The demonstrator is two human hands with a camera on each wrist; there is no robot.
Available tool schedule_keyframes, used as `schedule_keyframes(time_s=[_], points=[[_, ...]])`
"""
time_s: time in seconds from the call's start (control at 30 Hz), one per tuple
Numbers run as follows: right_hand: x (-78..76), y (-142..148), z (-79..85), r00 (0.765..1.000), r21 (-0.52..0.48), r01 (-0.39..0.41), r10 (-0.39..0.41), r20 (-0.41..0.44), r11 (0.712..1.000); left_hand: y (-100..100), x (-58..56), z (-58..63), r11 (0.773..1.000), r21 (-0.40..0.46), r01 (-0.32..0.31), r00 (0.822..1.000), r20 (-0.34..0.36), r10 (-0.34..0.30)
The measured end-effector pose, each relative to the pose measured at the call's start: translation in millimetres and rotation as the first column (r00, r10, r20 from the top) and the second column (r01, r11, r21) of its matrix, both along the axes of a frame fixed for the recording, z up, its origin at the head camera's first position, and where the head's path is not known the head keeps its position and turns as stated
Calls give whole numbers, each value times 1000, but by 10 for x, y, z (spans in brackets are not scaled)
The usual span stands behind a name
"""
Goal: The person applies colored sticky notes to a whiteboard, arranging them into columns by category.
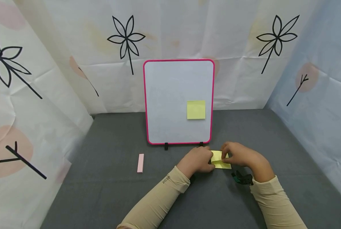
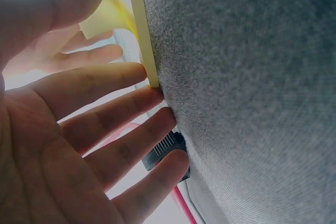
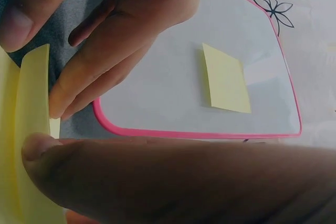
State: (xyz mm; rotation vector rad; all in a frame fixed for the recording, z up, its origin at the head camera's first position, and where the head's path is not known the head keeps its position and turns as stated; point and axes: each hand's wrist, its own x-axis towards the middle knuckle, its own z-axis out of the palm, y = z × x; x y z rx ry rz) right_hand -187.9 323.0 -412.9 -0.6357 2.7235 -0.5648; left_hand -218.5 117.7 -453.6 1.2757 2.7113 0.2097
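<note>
On my feed the right hand [image 1: 240,156] pinches a bent-up sheet [image 3: 34,90] of the yellow pad [image 1: 223,166]; the left hand [image 1: 197,160] touches its left edge, fingers straight. It lies on the bench [image 1: 101,190], near the board's [image 1: 170,89] right corner.
</note>
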Motion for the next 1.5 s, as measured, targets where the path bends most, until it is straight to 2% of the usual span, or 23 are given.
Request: schedule_keyframes(time_s=[0.43,0.57,1.07,1.5], points=[[-25,-15,-10,998,-46,-46,45,-35,998,-1,14,1,1000,-8,-27,999,47,27],[-30,-9,-9,999,-55,-44,43,-26,998,-1,14,6,1000,-9,-24,999,34,25],[-4,-19,28,999,-72,9,-6,41,997,17,-1,-17,1000,-21,-15,1000,0,15],[12,-15,43,994,-44,67,-63,88,997,35,8,-11,999,-34,-8,1000,-21,7]])
